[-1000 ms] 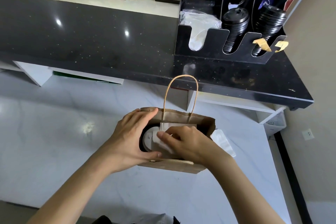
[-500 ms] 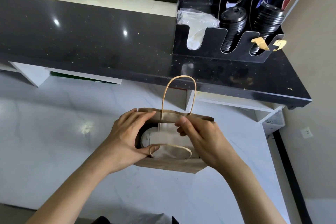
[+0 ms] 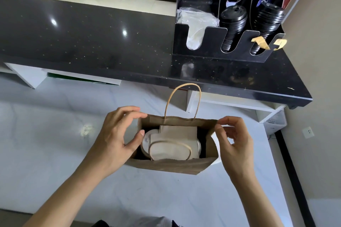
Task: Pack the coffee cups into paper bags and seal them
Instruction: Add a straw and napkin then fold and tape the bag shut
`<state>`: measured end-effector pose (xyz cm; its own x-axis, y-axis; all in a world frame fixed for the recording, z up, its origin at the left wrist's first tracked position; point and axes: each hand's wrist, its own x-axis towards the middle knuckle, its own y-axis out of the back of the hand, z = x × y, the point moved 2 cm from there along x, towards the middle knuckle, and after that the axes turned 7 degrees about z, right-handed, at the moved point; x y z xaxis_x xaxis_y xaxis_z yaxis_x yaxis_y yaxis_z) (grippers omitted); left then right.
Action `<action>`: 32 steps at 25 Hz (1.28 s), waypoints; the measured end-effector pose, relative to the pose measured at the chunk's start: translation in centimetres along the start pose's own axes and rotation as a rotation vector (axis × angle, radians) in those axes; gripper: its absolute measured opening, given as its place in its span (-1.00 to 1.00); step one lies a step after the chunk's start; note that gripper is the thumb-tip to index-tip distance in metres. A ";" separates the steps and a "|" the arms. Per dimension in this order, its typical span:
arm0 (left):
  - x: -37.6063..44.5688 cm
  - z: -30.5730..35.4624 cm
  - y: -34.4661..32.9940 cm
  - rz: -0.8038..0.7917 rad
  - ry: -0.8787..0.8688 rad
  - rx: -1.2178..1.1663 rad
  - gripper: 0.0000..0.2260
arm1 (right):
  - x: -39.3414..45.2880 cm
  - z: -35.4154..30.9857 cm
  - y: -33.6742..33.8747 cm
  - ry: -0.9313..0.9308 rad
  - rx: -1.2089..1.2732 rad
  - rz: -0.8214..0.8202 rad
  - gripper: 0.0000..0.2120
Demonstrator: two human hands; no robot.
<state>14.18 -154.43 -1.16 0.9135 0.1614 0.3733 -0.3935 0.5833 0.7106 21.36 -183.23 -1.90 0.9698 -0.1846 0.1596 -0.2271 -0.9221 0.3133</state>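
Standing open at lower centre of the head view, the brown paper bag is sitting on the pale marble counter and is showing a white-lidded coffee cup partly covered by a folded brown paper insert. The left hand is holding the bag's left rim, thumb inside near the cup lid and fingers curled over the far corner. The right hand is pinching the right rim between thumb and forefinger. Neither hand is gripping the cup.

The bag is looking light, thin and easily creased, so it is probably best taken by the top edges or the twisted paper handles; the far handle is standing upright while the near handle is lying folded down over the insert. That near handle and the insert are sitting in the mouth and will likely need tucking before the top is folded shut. The cup, if filled, could tip or spill under squeezing.

Across the upper frame a black countertop is running, carrying at upper right a black lid organiser with stacked black lids and plastic-wrapped items, well apart from the bag.
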 end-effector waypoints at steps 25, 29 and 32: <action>-4.0 -1.7 -0.4 -0.176 0.410 -0.337 -0.43 | -4.8 3.4 0.9 -0.077 0.021 -0.430 -0.67; -4.1 -1.4 -0.8 -0.201 0.378 -0.320 -0.63 | -4.8 4.1 0.7 -0.026 -0.065 -0.375 -0.81; -3.7 -1.8 -0.5 -0.182 0.345 -0.339 -0.73 | -4.2 4.4 0.9 0.006 -0.070 -0.320 -0.87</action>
<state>11.18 -153.89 -3.94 0.9674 0.2532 0.0025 -0.2217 0.8422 0.4915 17.43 -184.79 -6.41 0.9924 0.1130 0.0483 0.0832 -0.9072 0.4124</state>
